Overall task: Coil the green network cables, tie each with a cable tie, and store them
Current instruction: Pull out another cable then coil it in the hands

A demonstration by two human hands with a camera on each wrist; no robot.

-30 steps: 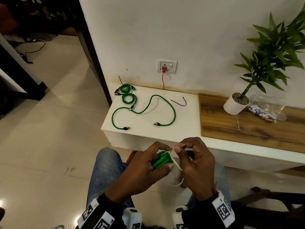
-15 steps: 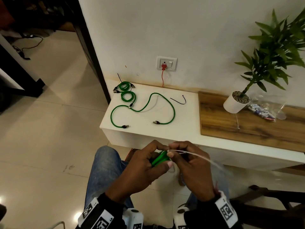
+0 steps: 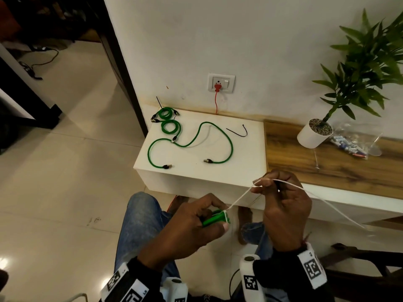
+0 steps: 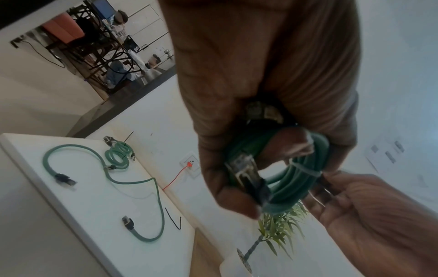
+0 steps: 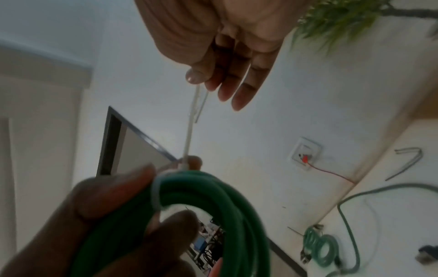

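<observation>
Head view: the left hand (image 3: 196,227) grips the coiled green cable (image 3: 214,219) over the lap at 6 o'clock, thumb and fingers curled around the bundle. The right hand (image 3: 283,205) has drawn away to 3 o'clock of the coil, where half a second ago it was touching the left hand; it pinches the white cable tie (image 3: 239,199), now stretched taut from the coil up to its fingertips, the free tail running on toward 4 o'clock. On the white table (image 3: 239,162) at 12 o'clock, a loose green cable (image 3: 229,147), two tied coils (image 3: 170,122) and a black cable tie (image 3: 238,132) lie as before.

Left wrist view: the left hand (image 4: 249,93) clasps the coil (image 4: 296,180), with the tie's loop (image 4: 308,171) cinched around its strands.

Right wrist view: the right hand's (image 5: 225,46) thumb and forefinger pinch the tie (image 5: 189,135) at 12 o'clock; the coil (image 5: 213,206) sits at 6 o'clock.
</observation>
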